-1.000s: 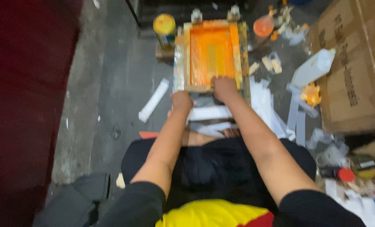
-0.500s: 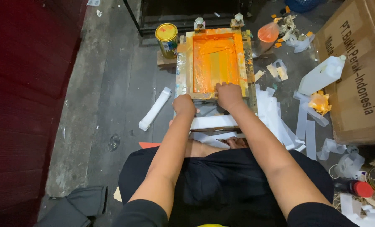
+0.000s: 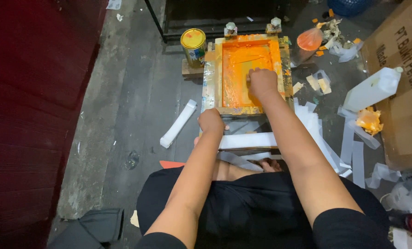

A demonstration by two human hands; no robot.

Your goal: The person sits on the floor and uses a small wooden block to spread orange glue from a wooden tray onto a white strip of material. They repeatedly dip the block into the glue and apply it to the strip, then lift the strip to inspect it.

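The right hand (image 3: pixel 262 82) is now farther out, over the middle of the orange screen (image 3: pixel 243 69), having left the frame's near edge where it sat half a second ago. The head view has steadied from the earlier blur.

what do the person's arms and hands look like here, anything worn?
Both forearms are bare from the upper arm down; short black sleeves end above the elbows. The left hand and right hand are bare: no gloves. No watch, ring or band shows from this view. No markings visible on the sleeves.
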